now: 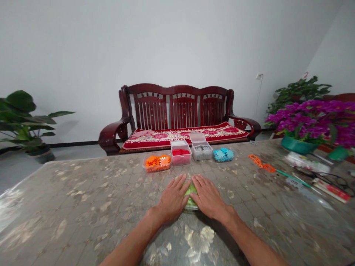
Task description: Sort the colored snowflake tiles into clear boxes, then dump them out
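Table (91,207) with a flowered cover takes up the lower view; its far edge runs just behind a row of boxes, its left edge slants toward the viewer, and the widest stretch for moving lies left of the arms. One wooden bench (183,100) stands beyond the far edge, with one red patterned mat (188,136) on its seat. There are two leafy plants, one far left and one back right; purple flowers (313,118) in a teal pot (299,145) crowd the right end.

Two hands meet near the middle. The left hand (174,197) and right hand (208,195) lie palm down over the sides of one box of green pieces (191,194), fingers extended and only slightly spread, resting on it rather than curled round it.

Four more boxes stand near the far edge: orange pieces (157,162) with a paler one on top, red pieces (181,152), grey pieces (202,147) and blue pieces (223,154). The red and grey boxes have raised lids. One orange shape (262,164) on a green stick (291,177) lies right.
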The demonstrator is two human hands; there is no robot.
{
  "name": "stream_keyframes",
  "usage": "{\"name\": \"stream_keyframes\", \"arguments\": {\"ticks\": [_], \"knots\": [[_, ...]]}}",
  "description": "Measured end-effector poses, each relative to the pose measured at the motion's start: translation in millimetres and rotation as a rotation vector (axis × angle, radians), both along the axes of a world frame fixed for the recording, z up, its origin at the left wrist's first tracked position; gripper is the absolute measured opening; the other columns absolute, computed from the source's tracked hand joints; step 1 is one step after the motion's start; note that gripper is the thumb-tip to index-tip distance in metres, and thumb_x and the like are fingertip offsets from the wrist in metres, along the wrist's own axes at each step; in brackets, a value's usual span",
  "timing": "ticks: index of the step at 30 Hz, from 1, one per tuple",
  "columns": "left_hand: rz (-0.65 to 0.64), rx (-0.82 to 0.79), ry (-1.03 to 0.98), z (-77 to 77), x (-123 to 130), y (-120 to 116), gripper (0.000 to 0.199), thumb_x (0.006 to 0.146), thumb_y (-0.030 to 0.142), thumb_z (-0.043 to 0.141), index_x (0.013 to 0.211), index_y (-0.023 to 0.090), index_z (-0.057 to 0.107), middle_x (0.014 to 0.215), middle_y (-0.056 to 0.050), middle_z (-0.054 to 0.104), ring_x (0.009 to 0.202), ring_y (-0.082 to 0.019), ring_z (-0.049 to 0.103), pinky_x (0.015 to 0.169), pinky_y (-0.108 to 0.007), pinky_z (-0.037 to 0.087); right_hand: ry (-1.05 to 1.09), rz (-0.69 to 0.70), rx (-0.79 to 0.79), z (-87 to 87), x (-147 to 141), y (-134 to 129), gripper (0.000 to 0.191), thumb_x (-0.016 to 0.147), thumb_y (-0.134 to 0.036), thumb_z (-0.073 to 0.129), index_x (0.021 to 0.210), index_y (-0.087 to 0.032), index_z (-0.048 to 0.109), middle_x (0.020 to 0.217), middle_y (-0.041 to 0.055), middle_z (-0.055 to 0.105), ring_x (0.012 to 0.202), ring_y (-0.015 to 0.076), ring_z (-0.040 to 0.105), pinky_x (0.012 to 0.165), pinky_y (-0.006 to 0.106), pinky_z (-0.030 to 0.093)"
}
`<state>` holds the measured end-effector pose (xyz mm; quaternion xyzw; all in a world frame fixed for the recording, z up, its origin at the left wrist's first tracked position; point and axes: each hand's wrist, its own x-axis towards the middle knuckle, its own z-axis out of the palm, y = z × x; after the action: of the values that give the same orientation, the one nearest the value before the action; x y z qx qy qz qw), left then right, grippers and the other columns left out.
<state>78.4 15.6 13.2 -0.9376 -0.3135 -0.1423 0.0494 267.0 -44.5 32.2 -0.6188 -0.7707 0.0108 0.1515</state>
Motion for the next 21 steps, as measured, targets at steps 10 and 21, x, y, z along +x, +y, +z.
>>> {"name": "stream_keyframes", "arguments": {"ticks": [10, 21], "knots": [[-0.097, -0.312, -0.270, -5.7, -2, 11, 0.049, 0.098, 0.036, 0.047, 0.144, 0.019, 0.048, 0.157, -0.012, 0.040, 0.149, -0.028, 0.028, 0.120, -0.049, 0.029, 0.183, -0.005, -0.065, 3.6, 5, 6, 0.055, 0.095, -0.038, 0.046, 0.145, -0.015, 0.046, 0.150, 0.0132, 0.049, 0.141, 0.0259, 0.041, 0.119, 0.045, 0.029], [0.257, -0.735, -0.819, -32.7, -3, -4, 0.058, 0.105, 0.047, 0.015, 0.157, 0.021, 0.023, 0.161, -0.011, 0.031, 0.148, -0.026, 0.032, 0.118, -0.049, 0.036, 0.085, 0.106, 0.045, 16.6, -21, -33, 0.063, 0.090, -0.039, 0.059, 0.148, -0.023, 0.042, 0.156, 0.0087, 0.041, 0.148, 0.0288, 0.027, 0.123, 0.052, 0.017]]}}
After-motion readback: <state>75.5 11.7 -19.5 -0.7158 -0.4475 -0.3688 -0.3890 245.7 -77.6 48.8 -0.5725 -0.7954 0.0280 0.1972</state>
